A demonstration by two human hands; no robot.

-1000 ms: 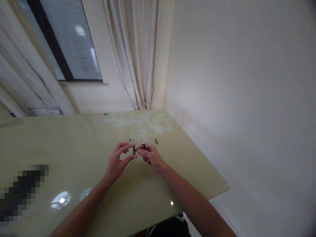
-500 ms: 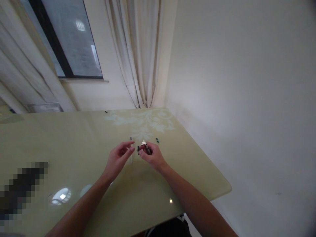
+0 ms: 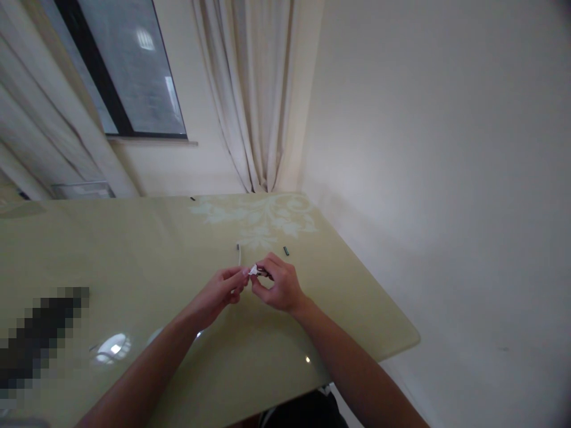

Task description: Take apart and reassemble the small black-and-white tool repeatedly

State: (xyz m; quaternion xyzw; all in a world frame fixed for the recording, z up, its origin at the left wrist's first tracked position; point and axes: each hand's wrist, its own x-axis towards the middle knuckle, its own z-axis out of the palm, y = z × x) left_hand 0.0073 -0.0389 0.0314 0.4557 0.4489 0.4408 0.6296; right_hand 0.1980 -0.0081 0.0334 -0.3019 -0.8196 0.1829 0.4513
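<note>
My right hand (image 3: 280, 284) is closed on a small dark and silver object (image 3: 262, 271), which has a whitish, shiny part (image 3: 254, 270) at its left end. My left hand (image 3: 224, 289) is just left of it, thumb and fingers pinched together at that whitish end; whatever they hold is too small to make out. Just beyond the hands, a thin white strip with a dark tip (image 3: 238, 248) lies on the table. A small dark green piece (image 3: 286, 251) rests beyond my right hand.
The glossy greenish table (image 3: 357, 297) has a pale floral pattern near its far edge. A tiny dark piece (image 3: 193, 198) lies at that edge. A pixelated dark shape (image 3: 40, 333) covers the left side. Curtains, a window and a wall stand beyond.
My left hand has come right and its fingers have closed at the object's end. My right hand has turned the object, so its whitish part points left. The dark green piece between the hands no longer shows.
</note>
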